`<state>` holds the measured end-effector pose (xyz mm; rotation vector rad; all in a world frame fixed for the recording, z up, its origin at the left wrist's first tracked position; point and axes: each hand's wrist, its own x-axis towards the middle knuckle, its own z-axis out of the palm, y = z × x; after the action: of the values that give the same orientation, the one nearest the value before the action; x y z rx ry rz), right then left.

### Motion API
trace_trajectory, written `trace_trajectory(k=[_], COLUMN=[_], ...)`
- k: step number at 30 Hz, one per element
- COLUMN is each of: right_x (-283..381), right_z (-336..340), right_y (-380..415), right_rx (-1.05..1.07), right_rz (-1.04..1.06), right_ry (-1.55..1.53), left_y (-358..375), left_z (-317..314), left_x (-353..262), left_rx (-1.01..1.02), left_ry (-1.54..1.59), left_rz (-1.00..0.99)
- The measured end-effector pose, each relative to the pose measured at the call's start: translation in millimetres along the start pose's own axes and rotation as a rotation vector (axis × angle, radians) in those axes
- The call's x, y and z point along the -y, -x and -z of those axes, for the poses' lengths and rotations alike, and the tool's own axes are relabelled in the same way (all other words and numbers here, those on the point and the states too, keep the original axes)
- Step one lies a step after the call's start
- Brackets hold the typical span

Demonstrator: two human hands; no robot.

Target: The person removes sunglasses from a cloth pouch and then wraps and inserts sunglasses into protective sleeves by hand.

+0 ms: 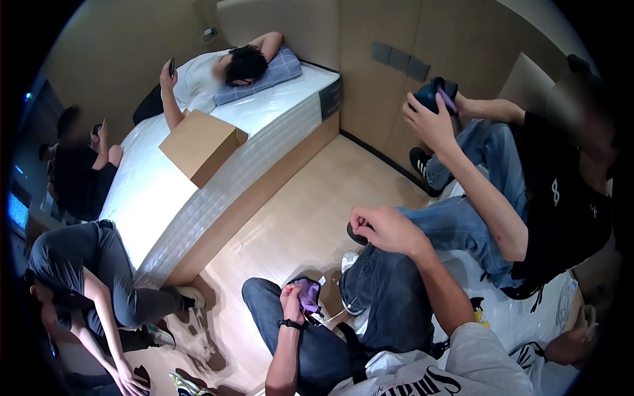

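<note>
My left hand [290, 300], with a black band on the wrist, is closed around the edge of a purple and black item [308, 295] above my left thigh. A white tag or strip shows by the item's upper edge, and a thin white cord runs below it. My right hand [380, 226] is raised over my right knee, its fingers curled in; whether anything small is between them I cannot make out. The purple item is well apart from my right hand.
A cardboard box [201, 146] sits on the plastic-covered mattress [284, 125], where a person lies with a phone. At the right, a seated person holds a dark and purple item [436, 98]. Other people sit at the left. Shoes [188, 383] stand on the floor.
</note>
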<state>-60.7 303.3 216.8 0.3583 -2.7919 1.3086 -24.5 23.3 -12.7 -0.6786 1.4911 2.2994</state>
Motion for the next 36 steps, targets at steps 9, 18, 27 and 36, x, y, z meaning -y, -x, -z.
trace_trajectory(k=[9, 18, 27, 36], right_x=[5, 5, 5, 6], right_z=[0, -1, -1, -1], right_y=[4, 1, 0, 2], right_rx=[0.007, -0.029, -0.038, -0.05], right_rz=[-0.042, -0.031, -0.018, -0.019], right_ry=[0.075, 0.102, 0.103, 0.106], left_y=[2, -3, -9, -11], left_z=[0, 3, 10, 11], left_x=[-1, 1, 9, 12], left_rx=[-0.011, -0.009, 0.003, 0.007], left_ry=[0.038, -0.024, -0.001, -0.038], left_rz=[0.017, 0.02, 0.015, -0.004])
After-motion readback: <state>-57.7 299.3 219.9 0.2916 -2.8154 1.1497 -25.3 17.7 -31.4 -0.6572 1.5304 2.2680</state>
